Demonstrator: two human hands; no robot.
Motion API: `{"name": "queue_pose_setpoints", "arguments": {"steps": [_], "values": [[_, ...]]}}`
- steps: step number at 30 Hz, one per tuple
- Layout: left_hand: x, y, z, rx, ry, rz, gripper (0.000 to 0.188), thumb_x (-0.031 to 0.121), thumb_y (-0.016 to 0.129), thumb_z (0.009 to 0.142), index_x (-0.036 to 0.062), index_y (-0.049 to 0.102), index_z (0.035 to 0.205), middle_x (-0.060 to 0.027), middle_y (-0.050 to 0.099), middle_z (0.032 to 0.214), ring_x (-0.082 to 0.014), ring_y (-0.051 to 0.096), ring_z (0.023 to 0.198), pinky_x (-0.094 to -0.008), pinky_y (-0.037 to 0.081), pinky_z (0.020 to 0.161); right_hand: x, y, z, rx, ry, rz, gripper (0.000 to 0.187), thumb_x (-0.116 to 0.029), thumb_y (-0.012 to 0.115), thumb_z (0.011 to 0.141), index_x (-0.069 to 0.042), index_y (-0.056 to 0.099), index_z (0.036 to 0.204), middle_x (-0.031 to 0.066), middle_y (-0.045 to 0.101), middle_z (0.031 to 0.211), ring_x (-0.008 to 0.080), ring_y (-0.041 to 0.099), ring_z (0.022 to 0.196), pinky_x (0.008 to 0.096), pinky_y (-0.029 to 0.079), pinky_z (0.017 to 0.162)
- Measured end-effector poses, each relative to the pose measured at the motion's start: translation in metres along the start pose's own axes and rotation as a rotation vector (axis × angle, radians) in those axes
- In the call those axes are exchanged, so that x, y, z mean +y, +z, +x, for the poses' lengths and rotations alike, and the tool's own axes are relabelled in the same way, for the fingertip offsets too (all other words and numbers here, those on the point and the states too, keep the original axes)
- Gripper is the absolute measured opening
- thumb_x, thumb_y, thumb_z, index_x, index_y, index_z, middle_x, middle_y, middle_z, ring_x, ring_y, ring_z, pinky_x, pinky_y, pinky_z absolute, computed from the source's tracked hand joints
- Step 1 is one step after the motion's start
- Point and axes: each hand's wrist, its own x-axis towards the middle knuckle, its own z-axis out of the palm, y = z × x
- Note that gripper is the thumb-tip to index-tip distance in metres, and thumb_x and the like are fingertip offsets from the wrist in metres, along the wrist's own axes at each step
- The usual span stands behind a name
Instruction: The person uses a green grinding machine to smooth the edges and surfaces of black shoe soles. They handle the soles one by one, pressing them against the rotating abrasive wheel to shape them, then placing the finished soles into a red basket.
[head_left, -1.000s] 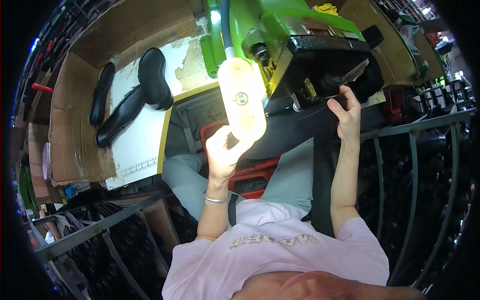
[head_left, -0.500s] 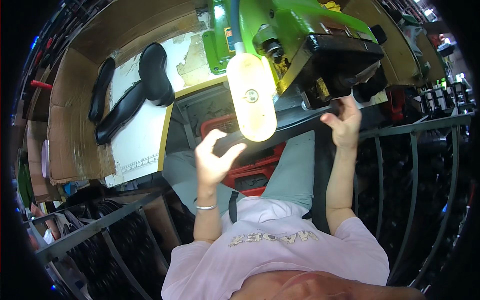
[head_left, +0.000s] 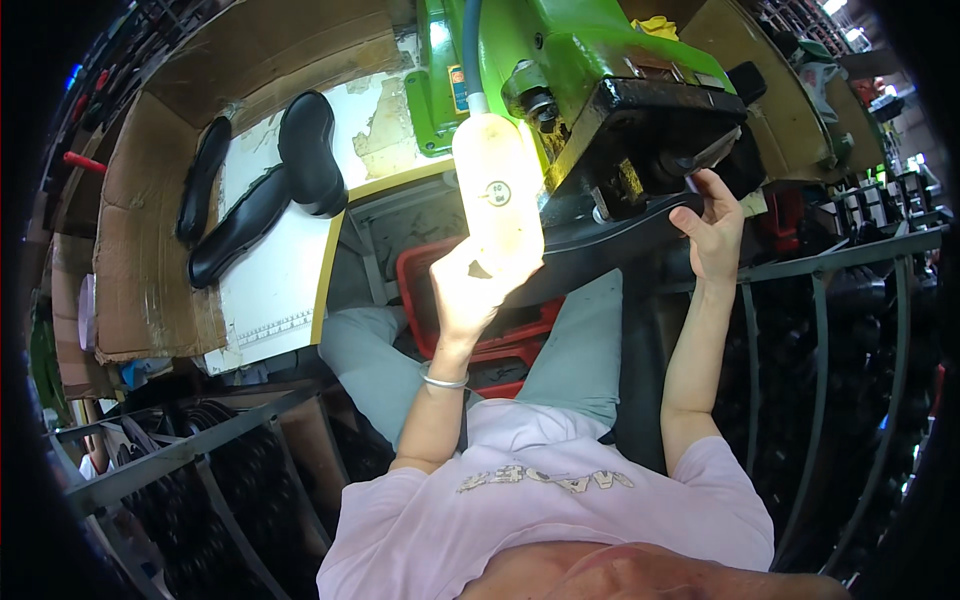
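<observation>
Cardboard [head_left: 150, 270] borders three black soles [head_left: 308, 150] at ten o'clock; a red crate [head_left: 492, 353] sits at six. My left hand [head_left: 466, 302] and right hand [head_left: 714, 238] curl by a black piece [head_left: 612, 236] at two; I can't tell whether either grips.

left hand [head_left: 466, 296] forward, right hand [head_left: 716, 238] half-curled

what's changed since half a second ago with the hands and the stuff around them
The left hand has moved right and up, and now overlaps the lower end of the lit lamp in this view. The right hand has shifted slightly right, by the green machine. Whether either grip changed can't be told. The three black soles lie as before; the lamp stays lit.
</observation>
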Motion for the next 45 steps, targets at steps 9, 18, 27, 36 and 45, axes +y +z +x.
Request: {"name": "queue_pose_setpoints", "arguments": {"steps": [9, 18, 27, 36, 45], "values": [[-0.024, -0.061, -0.023, 0.066, -0.294, -0.211, 0.022, 0.001, 0.083, 0.068, -0.0009, 0.062, 0.076, -0.0006, 0.057, 0.071, -0.0083, 0.053, 0.064, -0.0230, 0.042, 0.058, 0.009, 0.053, -0.018, -0.050, 0.028, -0.048, 0.066, -0.005, 0.086, 0.067, 0.008, 0.055, 0.124, 0.0113, 0.061, 0.115, 0.0179, 0.055, 0.110, 0.0292, 0.042, 0.098], [-0.004, -0.006, -0.028, -0.062, -0.376, -0.485, 0.029, -0.005, 0.079, 0.073, -0.0030, 0.065, 0.100, -0.0081, 0.069, 0.094, -0.0120, 0.063, 0.086, -0.0272, 0.052, 0.078, 0.045, -0.032, -0.033, 0.071, 0.082, 0.260, 0.066, -0.009, 0.082, 0.076, 0.006, 0.047, 0.130, 0.0124, 0.059, 0.118, 0.0203, 0.057, 0.111, 0.0319, 0.044, 0.099], [-0.012, 0.045, -0.024, 0.130, -0.239, -0.294, 0.021, -0.006, 0.076, 0.076, -0.0024, 0.062, 0.091, -0.0045, 0.065, 0.086, -0.0090, 0.059, 0.077, -0.0242, 0.049, 0.072, 0.042, -0.050, -0.024, 0.154, 0.096, 0.198, 0.060, -0.010, 0.072, 0.085, 0.004, 0.044, 0.136, 0.0115, 0.060, 0.121, 0.0186, 0.060, 0.106, 0.0314, 0.048, 0.090], [-0.016, -0.003, -0.029, 0.006, -0.357, -0.509, 0.018, -0.004, 0.073, 0.081, -0.0034, 0.065, 0.097, -0.0054, 0.067, 0.093, -0.0106, 0.061, 0.083, -0.0248, 0.050, 0.077, 0.022, -0.011, -0.011, 0.108, 0.062, 0.089, 0.053, -0.001, 0.070, 0.082, 0.003, 0.050, 0.131, 0.0104, 0.056, 0.118, 0.0101, 0.060, 0.081, 0.0199, 0.051, 0.055], [-0.016, -0.013, -0.021, -0.152, -0.363, -0.442, 0.019, -0.001, 0.070, 0.085, -0.0036, 0.064, 0.103, -0.0049, 0.066, 0.094, -0.0084, 0.060, 0.084, -0.0235, 0.049, 0.077, 0.008, -0.006, -0.013, 0.113, -0.020, 0.058, 0.055, -0.001, 0.073, 0.079, 0.002, 0.051, 0.129, 0.0112, 0.057, 0.117, 0.0113, 0.060, 0.085, 0.0196, 0.049, 0.052]]}}
